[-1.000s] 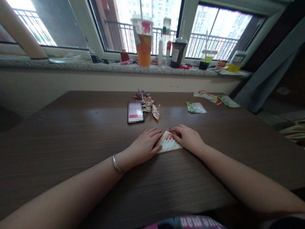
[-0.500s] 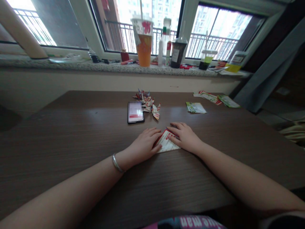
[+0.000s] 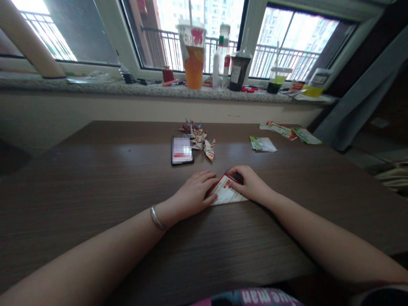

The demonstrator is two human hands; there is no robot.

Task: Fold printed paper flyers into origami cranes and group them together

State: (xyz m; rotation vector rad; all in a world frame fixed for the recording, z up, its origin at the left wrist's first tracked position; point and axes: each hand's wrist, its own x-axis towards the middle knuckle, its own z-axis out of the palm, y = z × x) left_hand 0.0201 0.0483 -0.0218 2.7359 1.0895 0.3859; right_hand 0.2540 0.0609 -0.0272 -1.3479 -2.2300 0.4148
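A cream paper with red edging and print, folded into a triangle, lies on the table between my hands. My left hand rests along its left side, fingers stretched out and the thumb on the paper. At the upper right edge, my right hand has its fingers bent and closed on the paper, thumb on top. Just beyond my hands are a phone with a blurred screen and several folded paper pieces clustered beside it. My left wrist carries a silver bangle.
Flat green and white packets lie at the table's right, with more red and green ones behind. On the windowsill stand a tall cup of orange drink, a dark cup, bottles and small items.
My right hand's fingers have drawn in from lying spread over the paper to bent at its upper right edge. More of the paper's right side shows. My left hand has barely moved.
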